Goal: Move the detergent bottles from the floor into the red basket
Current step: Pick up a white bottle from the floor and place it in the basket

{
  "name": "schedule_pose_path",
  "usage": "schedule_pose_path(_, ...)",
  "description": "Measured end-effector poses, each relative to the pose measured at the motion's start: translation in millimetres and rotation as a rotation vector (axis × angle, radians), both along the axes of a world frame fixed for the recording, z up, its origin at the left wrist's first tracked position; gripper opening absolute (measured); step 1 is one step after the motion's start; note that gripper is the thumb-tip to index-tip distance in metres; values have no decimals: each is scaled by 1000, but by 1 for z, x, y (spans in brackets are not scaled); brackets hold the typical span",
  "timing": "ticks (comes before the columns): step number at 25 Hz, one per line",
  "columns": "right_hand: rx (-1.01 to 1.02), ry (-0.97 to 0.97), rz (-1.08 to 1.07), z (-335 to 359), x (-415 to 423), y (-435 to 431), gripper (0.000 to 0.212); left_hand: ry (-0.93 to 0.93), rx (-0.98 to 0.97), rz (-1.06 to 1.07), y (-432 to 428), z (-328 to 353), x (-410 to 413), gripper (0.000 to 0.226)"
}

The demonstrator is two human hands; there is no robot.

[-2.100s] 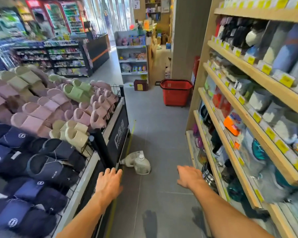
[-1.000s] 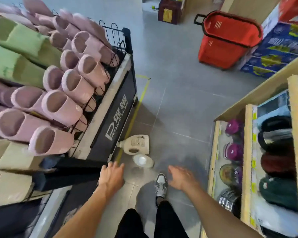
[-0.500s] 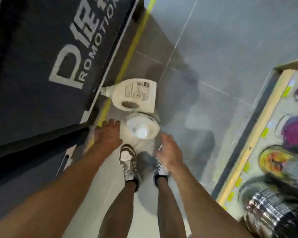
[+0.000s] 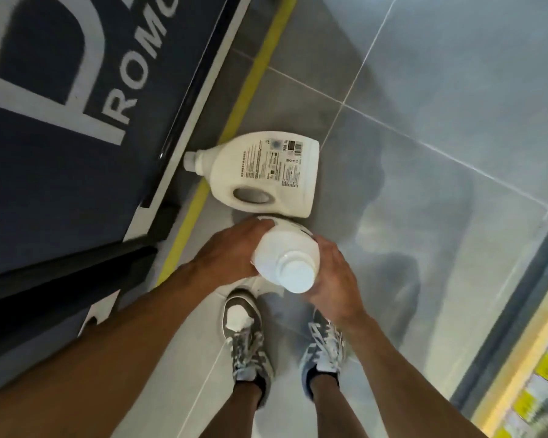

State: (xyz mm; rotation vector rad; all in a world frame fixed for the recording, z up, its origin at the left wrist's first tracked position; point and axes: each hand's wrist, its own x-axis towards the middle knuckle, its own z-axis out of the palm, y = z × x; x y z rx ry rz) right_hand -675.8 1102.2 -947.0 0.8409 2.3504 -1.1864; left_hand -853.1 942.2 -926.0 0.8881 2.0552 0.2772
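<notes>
On grey floor [image 4: 424, 90], upright bottle [image 4: 285, 251] clasped between left hand [image 4: 228, 251] and right hand [image 4: 332, 276]

Two white detergent bottles are in view on the grey tiled floor. The upright bottle [image 4: 285, 251] stands with its round white cap pointing up toward the camera, its body seen from above. The lying bottle [image 4: 263, 173] rests on its side just beyond it, touching or nearly touching it. Its back label of fine print and a barcode faces up, its oval handle opening shows on the near side, and its capped neck points left, across a yellow line on the floor.
</notes>
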Motion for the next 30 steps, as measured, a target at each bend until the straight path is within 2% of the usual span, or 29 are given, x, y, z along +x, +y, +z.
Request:
schedule_pose_path(3,-85,11,-40,21,8,28,94,-36,-18,31,20,30,8,87)
schedule_pose_path(7,-131,-9,1,90,11,49,93,-45,20,-6,24,97,17,92)
schedule_pose_path(11,-93,-13,109,216,7,50,91,-43,13,-113,23,215,12,103)
schedule_pose_path(14,8,-8,206,329,-2,53,91,-51,31,-66,15,317,10,101)
schedule_pose_path(19,185,-16,376,548,-17,54,96,-94,281,199,-17,511,20,98)
schedule_pose_path(23,316,95,458,691,-30,37,95,23,467,208,-42,656,23,96)
schedule_pose_path(27,311,226,531,779,-35,14,86,132,487,248,-77,750,39,95)
schedule_pose_path(30,265,347,636,809,-36,-2,81,175,523,315,-108,793,58,93)
